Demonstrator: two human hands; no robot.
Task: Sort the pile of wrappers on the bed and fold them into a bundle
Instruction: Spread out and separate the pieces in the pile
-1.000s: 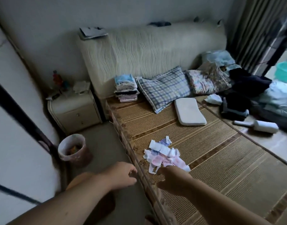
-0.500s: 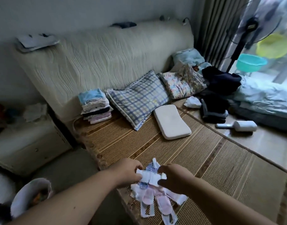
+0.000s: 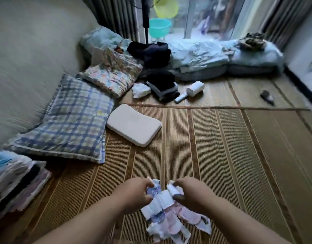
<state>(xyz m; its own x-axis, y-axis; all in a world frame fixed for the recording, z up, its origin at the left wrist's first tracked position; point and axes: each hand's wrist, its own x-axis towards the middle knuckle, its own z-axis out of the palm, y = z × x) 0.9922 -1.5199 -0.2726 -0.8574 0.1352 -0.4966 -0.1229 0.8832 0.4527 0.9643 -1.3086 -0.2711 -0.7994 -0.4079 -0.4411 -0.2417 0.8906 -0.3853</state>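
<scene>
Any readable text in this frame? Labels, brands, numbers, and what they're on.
No text can be read.
wrappers: blue and pink print, too blurred to tell if it holds any letters.
roller: plain white, no label shows.
pillows: patterns only, no words.

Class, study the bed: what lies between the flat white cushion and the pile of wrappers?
Nothing but bare striped mat lies between the white cushion and the wrappers, as the head view shows.
</scene>
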